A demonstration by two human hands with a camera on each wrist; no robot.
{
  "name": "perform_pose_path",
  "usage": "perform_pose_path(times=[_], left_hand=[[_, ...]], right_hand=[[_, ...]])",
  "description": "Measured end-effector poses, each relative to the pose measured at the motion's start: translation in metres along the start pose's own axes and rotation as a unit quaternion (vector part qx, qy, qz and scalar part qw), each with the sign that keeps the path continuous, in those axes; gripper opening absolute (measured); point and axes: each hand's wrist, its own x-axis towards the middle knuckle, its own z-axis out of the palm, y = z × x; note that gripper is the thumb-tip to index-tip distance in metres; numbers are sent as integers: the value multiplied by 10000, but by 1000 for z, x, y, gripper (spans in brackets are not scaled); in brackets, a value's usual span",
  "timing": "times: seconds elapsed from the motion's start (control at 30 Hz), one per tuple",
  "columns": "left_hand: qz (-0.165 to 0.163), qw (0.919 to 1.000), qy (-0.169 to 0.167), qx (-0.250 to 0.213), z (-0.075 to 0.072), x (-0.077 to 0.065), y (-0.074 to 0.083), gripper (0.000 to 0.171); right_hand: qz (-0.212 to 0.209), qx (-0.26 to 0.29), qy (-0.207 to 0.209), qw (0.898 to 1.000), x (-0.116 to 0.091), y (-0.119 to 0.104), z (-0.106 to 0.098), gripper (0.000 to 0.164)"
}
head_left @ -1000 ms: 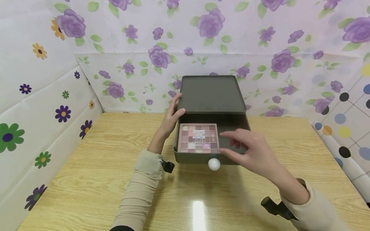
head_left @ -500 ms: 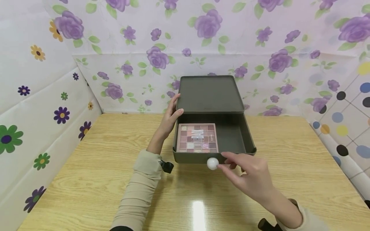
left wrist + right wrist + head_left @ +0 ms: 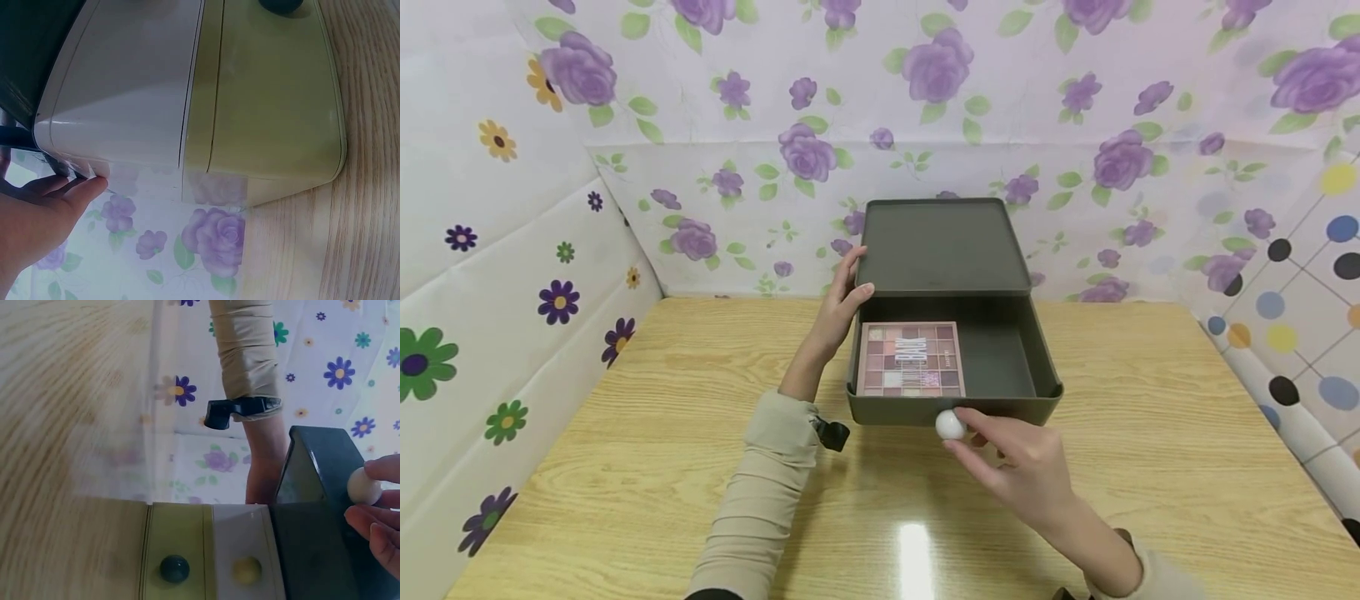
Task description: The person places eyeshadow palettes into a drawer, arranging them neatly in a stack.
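The dark green top drawer of a small stacked drawer unit is pulled out. In its left half an eyeshadow palette lies flat. My right hand pinches the drawer's round white knob between thumb and index finger; in the right wrist view its fingers are around the knob. My left hand rests against the unit's left side, its thumb by the front edge of the dark top. In the left wrist view the left hand touches the unit's side.
Below the top drawer are a white drawer with a yellow knob and a yellow-green drawer with a dark knob, both shut. The unit stands on a wooden table near a flowered backdrop.
My right hand has come down and left from above the open drawer to the white knob and taken hold of it. My left hand and the palette stay in place.
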Motion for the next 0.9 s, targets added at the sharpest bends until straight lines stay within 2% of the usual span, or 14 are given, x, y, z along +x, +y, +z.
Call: perform_pose_path(times=[0.17,0.47,0.7,0.9], left_hand=[[-22,10000,47,4,-4,4,-14,62],[53,10000,34,-62,-4,3,-14,62],[-153,9999,25,50,-3,1,-7,59],[-400,9992,63,60,1,-5,11,60]], right_hand=[[112,198,150,9996,-2,2,3,34],[31,211,224,9995,-1,4,4,33],[18,161,315,9994,0,7,7,32],[61,177,306,9994,1,9,10,33]])
